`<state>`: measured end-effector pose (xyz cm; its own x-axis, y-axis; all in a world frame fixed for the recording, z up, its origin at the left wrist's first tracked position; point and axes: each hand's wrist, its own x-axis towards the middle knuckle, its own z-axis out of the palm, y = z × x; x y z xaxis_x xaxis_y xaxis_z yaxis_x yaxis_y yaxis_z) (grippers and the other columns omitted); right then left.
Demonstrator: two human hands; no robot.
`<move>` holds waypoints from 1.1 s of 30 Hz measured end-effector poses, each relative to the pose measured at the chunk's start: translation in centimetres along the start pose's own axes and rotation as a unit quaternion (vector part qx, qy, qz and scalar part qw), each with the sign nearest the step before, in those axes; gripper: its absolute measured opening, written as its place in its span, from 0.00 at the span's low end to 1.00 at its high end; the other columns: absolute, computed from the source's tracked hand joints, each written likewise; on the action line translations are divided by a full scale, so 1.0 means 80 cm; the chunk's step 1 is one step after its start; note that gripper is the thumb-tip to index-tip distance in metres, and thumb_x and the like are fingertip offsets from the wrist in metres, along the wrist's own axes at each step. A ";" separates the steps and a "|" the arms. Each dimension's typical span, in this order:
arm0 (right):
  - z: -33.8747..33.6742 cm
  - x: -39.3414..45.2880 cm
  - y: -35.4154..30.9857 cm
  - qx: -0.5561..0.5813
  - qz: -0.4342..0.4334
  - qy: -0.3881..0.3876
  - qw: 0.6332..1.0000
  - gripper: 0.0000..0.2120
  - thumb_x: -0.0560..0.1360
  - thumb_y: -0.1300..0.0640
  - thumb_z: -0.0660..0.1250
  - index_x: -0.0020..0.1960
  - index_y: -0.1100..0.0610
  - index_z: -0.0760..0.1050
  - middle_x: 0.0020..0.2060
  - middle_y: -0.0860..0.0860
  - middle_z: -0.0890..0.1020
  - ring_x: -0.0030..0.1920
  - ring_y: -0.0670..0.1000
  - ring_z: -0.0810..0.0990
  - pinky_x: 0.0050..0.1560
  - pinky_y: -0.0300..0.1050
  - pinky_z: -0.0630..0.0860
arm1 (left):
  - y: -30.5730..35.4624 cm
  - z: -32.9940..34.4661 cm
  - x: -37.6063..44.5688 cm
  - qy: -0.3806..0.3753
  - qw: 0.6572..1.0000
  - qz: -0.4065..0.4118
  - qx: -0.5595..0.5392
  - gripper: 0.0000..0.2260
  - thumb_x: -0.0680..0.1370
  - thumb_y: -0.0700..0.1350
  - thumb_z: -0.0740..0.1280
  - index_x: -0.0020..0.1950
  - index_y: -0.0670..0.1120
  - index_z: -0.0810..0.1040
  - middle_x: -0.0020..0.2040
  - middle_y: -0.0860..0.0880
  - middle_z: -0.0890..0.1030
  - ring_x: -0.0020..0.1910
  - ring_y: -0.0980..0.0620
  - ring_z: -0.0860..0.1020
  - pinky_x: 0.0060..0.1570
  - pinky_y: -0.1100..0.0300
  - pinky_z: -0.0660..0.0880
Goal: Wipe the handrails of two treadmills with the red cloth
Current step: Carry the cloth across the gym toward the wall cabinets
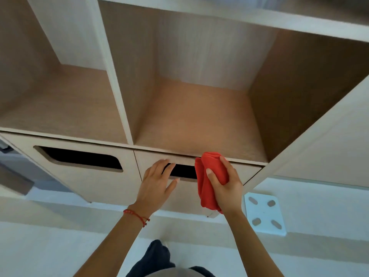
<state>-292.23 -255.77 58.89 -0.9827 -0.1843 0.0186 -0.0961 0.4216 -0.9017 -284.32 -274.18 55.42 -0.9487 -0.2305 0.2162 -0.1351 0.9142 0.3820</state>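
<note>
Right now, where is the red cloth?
In the head view, the red cloth is bunched in the right hand, right of centre, before the drawer's handle slot.

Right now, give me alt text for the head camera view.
A right hand grips a bunched red cloth before a wooden cubby shelf, while the left hand rests straight fingers at a drawer's handle slot. A white bathroom scale lies on the floor.

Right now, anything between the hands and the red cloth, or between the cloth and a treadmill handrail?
Nothing to the cloth: the right hand already grips the red cloth. The left hand rests on the drawer front at its cutout. No treadmill is in view, so that path can't be judged.
</note>
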 end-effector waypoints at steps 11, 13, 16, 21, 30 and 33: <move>0.019 0.100 -0.019 -0.020 -0.016 0.034 0.999 0.27 0.71 0.46 0.69 0.68 0.46 0.66 0.54 0.44 0.71 0.52 0.46 0.72 0.53 0.42 0.70 | -0.023 0.018 0.111 0.000 1.000 0.026 0.007 0.26 0.80 0.58 0.49 0.62 0.41 0.75 0.61 0.42 0.77 0.61 0.44 0.71 0.58 0.47 0.71; 0.020 0.118 -0.019 -0.037 -0.027 0.033 0.998 0.27 0.70 0.45 0.69 0.68 0.45 0.66 0.55 0.44 0.71 0.52 0.45 0.71 0.53 0.40 0.68 | -0.023 0.025 0.126 -0.006 1.000 0.015 0.014 0.26 0.80 0.58 0.49 0.61 0.41 0.76 0.60 0.41 0.77 0.61 0.43 0.72 0.57 0.45 0.72; 0.017 0.145 -0.013 -0.094 -0.021 0.011 0.995 0.28 0.71 0.42 0.67 0.68 0.44 0.65 0.58 0.48 0.72 0.53 0.50 0.73 0.52 0.44 0.70 | -0.020 0.038 0.142 -0.021 0.999 -0.006 0.039 0.26 0.80 0.58 0.49 0.61 0.40 0.77 0.60 0.41 0.78 0.61 0.42 0.74 0.57 0.43 0.72; 0.015 0.177 0.003 -0.162 0.011 -0.019 0.986 0.27 0.73 0.39 0.62 0.70 0.44 0.62 0.62 0.53 0.72 0.57 0.56 0.74 0.52 0.50 0.72 | -0.020 0.052 0.164 -0.031 0.997 -0.019 0.062 0.32 0.81 0.59 0.41 0.62 0.41 0.77 0.61 0.43 0.77 0.64 0.47 0.67 0.64 0.49 0.59; 0.025 0.204 0.001 -0.244 0.010 -0.040 0.969 0.27 0.74 0.37 0.58 0.70 0.43 0.60 0.62 0.52 0.71 0.55 0.59 0.76 0.53 0.52 0.72 | -0.019 0.059 0.177 -0.040 0.995 -0.027 0.089 0.30 0.82 0.57 0.41 0.65 0.43 0.75 0.65 0.44 0.75 0.65 0.45 0.71 0.66 0.46 0.59; 0.029 0.214 -0.001 -0.246 0.008 -0.042 0.968 0.27 0.74 0.37 0.58 0.70 0.44 0.60 0.63 0.53 0.71 0.56 0.59 0.76 0.53 0.52 0.72 | -0.019 0.061 0.177 -0.041 0.994 -0.027 0.094 0.30 0.82 0.57 0.41 0.65 0.43 0.75 0.65 0.44 0.75 0.65 0.45 0.71 0.66 0.46 0.59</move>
<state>-308.64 -260.99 58.31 -0.9703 -0.2371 -0.0484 -0.1647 0.7936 -0.5857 -298.92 -277.22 53.55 -0.9576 -0.2603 0.1238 -0.2303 0.9491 0.2148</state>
